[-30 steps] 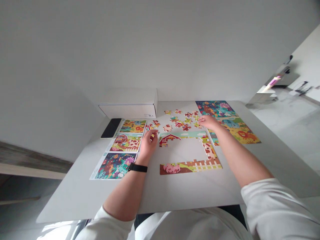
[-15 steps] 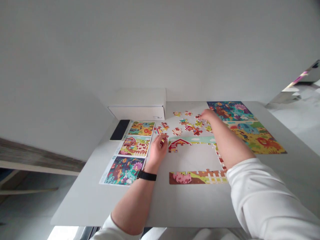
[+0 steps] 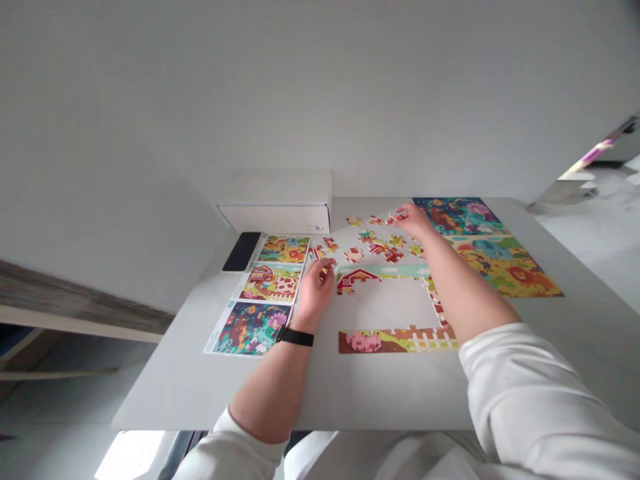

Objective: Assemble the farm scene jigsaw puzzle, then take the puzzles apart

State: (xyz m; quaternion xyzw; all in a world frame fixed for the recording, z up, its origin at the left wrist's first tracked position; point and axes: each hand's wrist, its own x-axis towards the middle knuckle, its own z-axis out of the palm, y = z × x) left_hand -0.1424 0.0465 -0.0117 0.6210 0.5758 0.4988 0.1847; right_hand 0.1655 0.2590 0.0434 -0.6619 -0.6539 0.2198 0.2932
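Observation:
My left hand [image 3: 316, 287], with a black band on its wrist, is curled at the left edge of a partly joined farm puzzle [image 3: 383, 341]. Between its thumb and fingers a small puzzle piece [image 3: 325, 272] shows in part, yellow and dark red. At the back of the table my right hand [image 3: 414, 220] pinches a red and white puzzle piece [image 3: 394, 218]. Several loose pieces, among them a pink-spotted one [image 3: 353, 255] and a red barn piece [image 3: 385, 252], lie between my hands. The joined puzzle has a barn corner, a bottom strip and a right side partly behind my right forearm.
Printed picture sheets [image 3: 270, 283] lie on the left, with a black phone [image 3: 242, 252] beside them. Behind stands a white box [image 3: 275, 217] against the wall. Two finished puzzles, a dark one [image 3: 460, 217] and a yellow lion one [image 3: 520, 270], lie at the right.
My right hand has lifted slightly and shifted left, and the red and white piece in its fingertips shows more clearly. My left hand keeps its curled pose. The view has tilted a little.

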